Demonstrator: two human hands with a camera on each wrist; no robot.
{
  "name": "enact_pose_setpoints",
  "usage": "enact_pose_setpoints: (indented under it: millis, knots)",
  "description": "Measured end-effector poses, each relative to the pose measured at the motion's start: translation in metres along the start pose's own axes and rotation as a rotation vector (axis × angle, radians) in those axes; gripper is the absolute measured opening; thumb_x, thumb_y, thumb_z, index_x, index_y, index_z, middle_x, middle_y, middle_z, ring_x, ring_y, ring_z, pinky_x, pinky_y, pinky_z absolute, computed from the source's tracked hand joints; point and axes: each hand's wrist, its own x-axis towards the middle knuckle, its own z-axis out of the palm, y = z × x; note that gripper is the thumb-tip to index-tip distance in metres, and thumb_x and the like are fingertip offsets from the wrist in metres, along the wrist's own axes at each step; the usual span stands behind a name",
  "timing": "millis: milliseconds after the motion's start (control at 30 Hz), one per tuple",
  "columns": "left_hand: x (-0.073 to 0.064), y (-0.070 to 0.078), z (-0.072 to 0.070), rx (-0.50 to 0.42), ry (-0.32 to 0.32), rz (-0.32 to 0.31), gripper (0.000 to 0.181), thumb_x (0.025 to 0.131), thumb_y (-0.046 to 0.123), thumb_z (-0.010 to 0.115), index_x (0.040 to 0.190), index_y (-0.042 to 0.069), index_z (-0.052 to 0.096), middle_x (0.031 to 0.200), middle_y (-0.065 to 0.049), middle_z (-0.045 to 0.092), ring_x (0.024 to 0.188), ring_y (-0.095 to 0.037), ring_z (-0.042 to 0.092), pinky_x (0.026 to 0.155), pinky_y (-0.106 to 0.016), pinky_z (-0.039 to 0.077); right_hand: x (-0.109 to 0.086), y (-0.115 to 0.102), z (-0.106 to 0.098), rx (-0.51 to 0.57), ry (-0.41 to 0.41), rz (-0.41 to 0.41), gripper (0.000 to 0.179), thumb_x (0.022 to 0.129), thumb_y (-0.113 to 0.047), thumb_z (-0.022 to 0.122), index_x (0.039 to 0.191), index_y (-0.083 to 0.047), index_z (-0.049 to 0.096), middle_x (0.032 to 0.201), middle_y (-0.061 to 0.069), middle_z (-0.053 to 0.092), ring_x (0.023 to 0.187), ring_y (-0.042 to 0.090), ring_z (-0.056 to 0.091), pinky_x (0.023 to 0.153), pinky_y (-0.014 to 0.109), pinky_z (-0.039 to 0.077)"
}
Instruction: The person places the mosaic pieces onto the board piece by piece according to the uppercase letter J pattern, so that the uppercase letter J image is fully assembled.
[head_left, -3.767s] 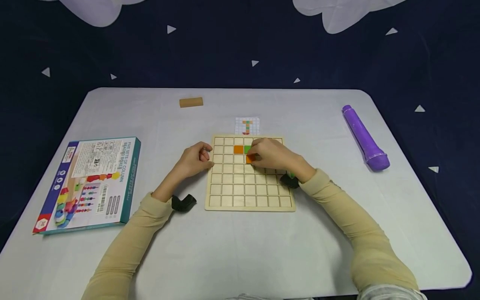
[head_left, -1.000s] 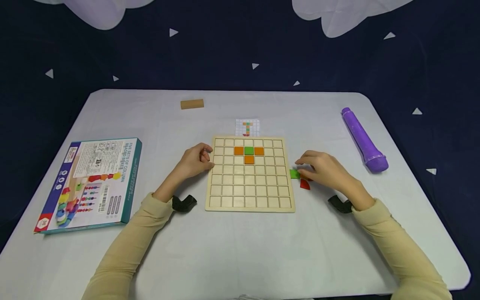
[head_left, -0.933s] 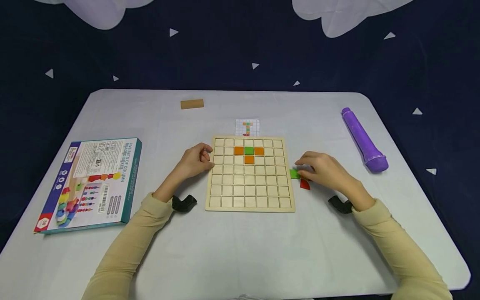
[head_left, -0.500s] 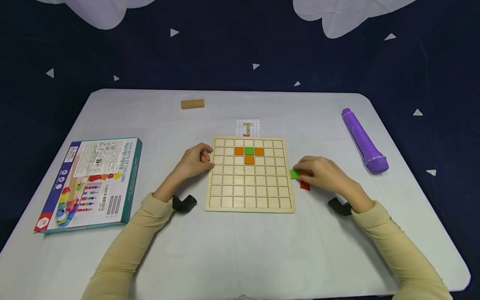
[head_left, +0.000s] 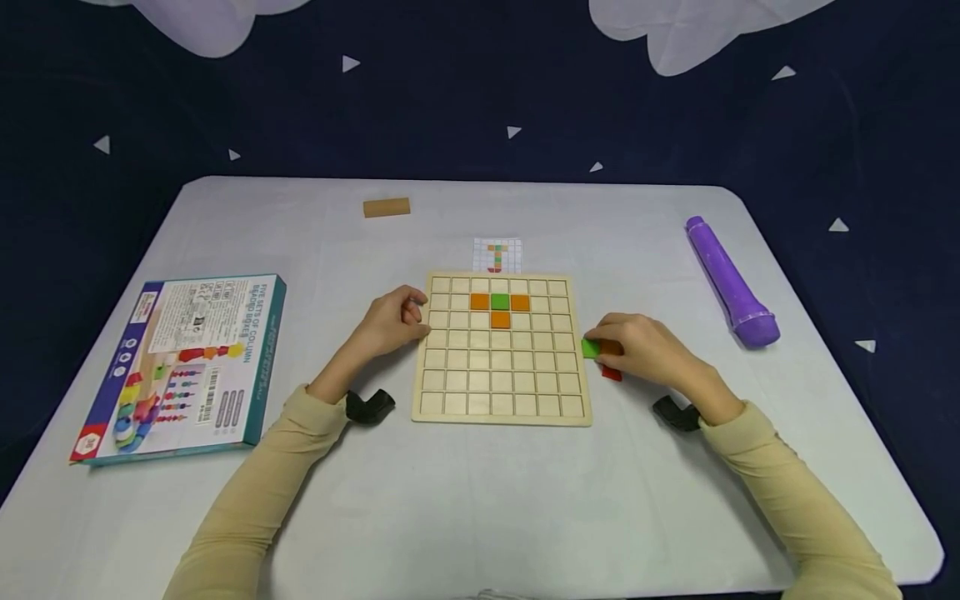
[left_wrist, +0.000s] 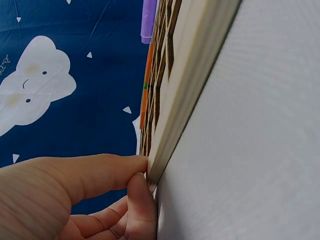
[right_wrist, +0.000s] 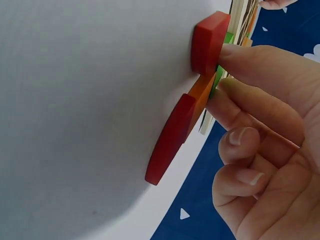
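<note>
While a dark blue backdrop [head_left: 480, 92] with white clouds and triangles closes off the far side, the white tabletop [head_left: 487, 508] spreads out around the square grid board [head_left: 501, 361], its corners rounded. On the board's near side, a broad stretch of white surface runs to the near edge between two sleeved forearms [head_left: 780, 492]; the strip from the board to the far edge is shallower. Well left of the board, a flat printed box [head_left: 183, 371] lies close to the left edge. Right of the board and farther back, a purple tube [head_left: 729, 283] slants near the right edge.

At the board's left edge, the left hand [head_left: 392, 321] rests thumb and fingertips against the rim, fingers loosely bent. Just right of the board, the right hand [head_left: 647, 346] pinches a loose green tile [head_left: 591, 348] between thumb and finger, an orange piece [right_wrist: 199, 97] and two red pieces [right_wrist: 170, 142] beside it. Beyond the board lie a patterned card [head_left: 497, 255], just past its far edge, and, leftward, a brown strip [head_left: 386, 207]. Three orange tiles [head_left: 500, 320] and a seated green tile [head_left: 499, 302] sit in the board's upper cells.
</note>
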Motion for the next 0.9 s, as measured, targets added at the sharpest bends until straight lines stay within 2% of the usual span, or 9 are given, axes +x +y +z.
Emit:
enact_pose_setpoints:
  millis: [267, 700, 900]
  knots:
    - [0.001, -0.002, 0.001, 0.010, -0.003, 0.003, 0.042, 0.081, 0.006, 0.066, 0.120, -0.003, 0.052, 0.086, -0.008, 0.055, 0.071, -0.015, 0.048, 0.068, -0.026, 0.040, 0.000, -0.001, -0.003, -0.008, 0.033, -0.005, 0.025, 0.077, -0.011, 0.073, 0.101, -0.003, 0.072, 0.092, 0.005, 0.069, 0.076, 0.012, 0.061, 0.067, 0.030, 0.050]
    - [0.000, -0.001, 0.001, 0.009, -0.003, -0.002, 0.042, 0.081, 0.005, 0.066, 0.120, -0.003, 0.052, 0.086, -0.008, 0.055, 0.071, -0.016, 0.049, 0.068, -0.027, 0.040, 0.005, -0.004, -0.003, -0.010, 0.065, -0.031, 0.027, 0.078, -0.013, 0.074, 0.102, -0.003, 0.071, 0.097, 0.007, 0.069, 0.081, 0.015, 0.064, 0.069, 0.032, 0.052]
    - [0.000, 0.000, 0.000, 0.008, -0.002, -0.001, 0.042, 0.082, 0.006, 0.066, 0.120, -0.003, 0.052, 0.087, -0.008, 0.055, 0.072, -0.016, 0.049, 0.068, -0.027, 0.040, 0.011, -0.009, -0.004, -0.008, 0.076, -0.051, 0.027, 0.077, -0.013, 0.074, 0.102, -0.004, 0.071, 0.097, 0.007, 0.068, 0.078, 0.014, 0.062, 0.068, 0.032, 0.051]
